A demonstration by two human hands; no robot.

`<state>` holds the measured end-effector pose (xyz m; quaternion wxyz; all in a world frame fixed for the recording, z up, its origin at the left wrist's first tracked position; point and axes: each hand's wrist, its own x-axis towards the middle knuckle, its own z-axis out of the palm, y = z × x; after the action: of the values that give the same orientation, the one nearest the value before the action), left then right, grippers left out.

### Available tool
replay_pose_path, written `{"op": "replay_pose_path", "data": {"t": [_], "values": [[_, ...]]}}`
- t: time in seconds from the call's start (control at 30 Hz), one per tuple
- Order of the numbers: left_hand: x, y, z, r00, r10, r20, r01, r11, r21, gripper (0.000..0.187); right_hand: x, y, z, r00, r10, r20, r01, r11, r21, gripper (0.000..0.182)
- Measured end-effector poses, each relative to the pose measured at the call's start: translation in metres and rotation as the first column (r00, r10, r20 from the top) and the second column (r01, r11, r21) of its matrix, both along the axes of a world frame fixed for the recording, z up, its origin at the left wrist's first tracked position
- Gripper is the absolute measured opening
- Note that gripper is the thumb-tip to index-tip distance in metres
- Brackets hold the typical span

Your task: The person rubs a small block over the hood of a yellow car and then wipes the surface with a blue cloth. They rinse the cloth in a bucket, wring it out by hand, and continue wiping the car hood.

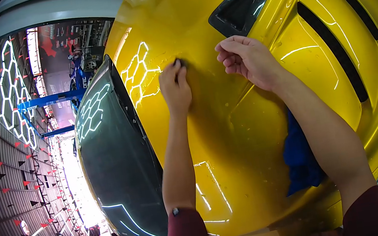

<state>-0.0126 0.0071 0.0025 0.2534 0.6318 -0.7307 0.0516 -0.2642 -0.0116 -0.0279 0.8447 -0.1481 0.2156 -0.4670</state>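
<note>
A glossy yellow car hood [230,126] fills the view. My left hand [175,86] lies flat on it, fingers together, pressing a small dark object [178,62] at the fingertips against the paint. My right hand [249,59] rests just to the right, fingers curled, knuckles near a black hood vent [245,3]; whether it holds anything is hidden. Both sleeves are maroon.
A blue cloth [300,157] lies on the hood under my right forearm. Long black vent slots [331,48] run along the right side. The dark windshield [115,164] is at left, reflecting hexagon lights. A blue lift [48,101] and workshop gear stand beyond.
</note>
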Motion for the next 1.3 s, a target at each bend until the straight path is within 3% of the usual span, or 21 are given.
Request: {"op": "replay_pose_path", "data": {"t": [0.1, 0.17, 0.27, 0.4, 0.47, 0.6, 0.7, 0.77, 0.8, 0.87, 0.93, 1.07, 1.17, 1.3], "values": [[-0.019, 0.005, 0.003, 0.998, -0.061, -0.012, 0.061, 0.998, 0.013, 0.019, -0.003, 0.001, -0.001, 1.000, 0.010, 0.024, -0.010, 1.000, 0.006, 0.018], [-0.042, 0.110, 0.007, 0.996, -0.076, 0.038, 0.076, 0.997, 0.015, 0.016, -0.002, -0.001, -0.001, 0.999, 0.014, 0.049, -0.015, 1.000, 0.024, 0.018], [-0.034, 0.118, 0.006, 0.997, -0.068, -0.040, 0.070, 0.996, 0.049, 0.015, -0.002, -0.002, 0.000, 0.999, 0.031, 0.019, -0.032, 0.999, 0.023, 0.017], [0.010, -0.005, 0.003, 0.996, -0.079, -0.028, 0.079, 0.997, -0.017, 0.017, -0.004, -0.002, -0.002, 0.998, 0.012, 0.054, -0.013, 1.000, 0.018, 0.018], [0.012, -0.005, 0.002, 0.996, -0.068, -0.051, 0.066, 0.997, -0.042, 0.016, -0.005, -0.003, 0.000, 0.999, 0.016, 0.045, -0.018, 1.000, 0.025, 0.020], [-0.009, 0.149, 0.012, 0.997, -0.072, -0.042, 0.074, 0.997, 0.035, 0.014, -0.006, -0.003, -0.002, 0.998, 0.025, 0.049, -0.025, 1.000, 0.002, 0.019], [-0.006, 0.195, 0.021, 0.998, -0.059, -0.013, 0.060, 0.994, 0.093, 0.014, -0.005, -0.004, 0.000, 0.999, 0.018, 0.037, -0.018, 1.000, 0.000, 0.019], [0.034, 0.136, 0.002, 0.997, -0.055, -0.062, 0.056, 0.998, 0.016, 0.014, -0.005, -0.001, 0.000, 1.000, 0.017, 0.018, -0.017, 1.000, -0.007, 0.019], [0.045, 0.089, 0.006, 0.998, -0.064, 0.012, 0.064, 0.998, -0.006, 0.015, -0.007, -0.002, 0.000, 1.000, 0.018, 0.019, -0.017, 1.000, -0.013, 0.019], [0.076, 0.003, 0.006, 0.998, 0.065, 0.028, -0.064, 0.998, -0.018, 0.014, -0.008, -0.002, 0.000, 1.000, 0.017, 0.024, -0.017, 1.000, -0.017, 0.020], [0.073, -0.014, 0.009, 0.999, -0.037, -0.012, 0.037, 0.999, -0.032, 0.016, -0.006, -0.002, -0.003, 0.998, 0.030, 0.048, -0.029, 0.999, -0.030, 0.020], [0.020, 0.132, 0.013, 0.994, -0.108, -0.025, 0.109, 0.992, 0.060, 0.015, -0.008, -0.002, 0.001, 0.998, 0.030, 0.062, -0.031, 1.000, 0.001, 0.020], [0.008, 0.160, 0.021, 0.989, -0.147, -0.034, 0.150, 0.985, 0.085, 0.015, -0.006, -0.003, -0.002, 0.996, 0.030, 0.089, -0.030, 1.000, -0.008, 0.020], [0.044, 0.019, 0.009, 0.992, -0.117, -0.048, 0.120, 0.991, 0.061, 0.015, -0.010, -0.005, 0.000, 0.999, 0.029, 0.038, -0.028, 0.999, -0.024, 0.020]]}}
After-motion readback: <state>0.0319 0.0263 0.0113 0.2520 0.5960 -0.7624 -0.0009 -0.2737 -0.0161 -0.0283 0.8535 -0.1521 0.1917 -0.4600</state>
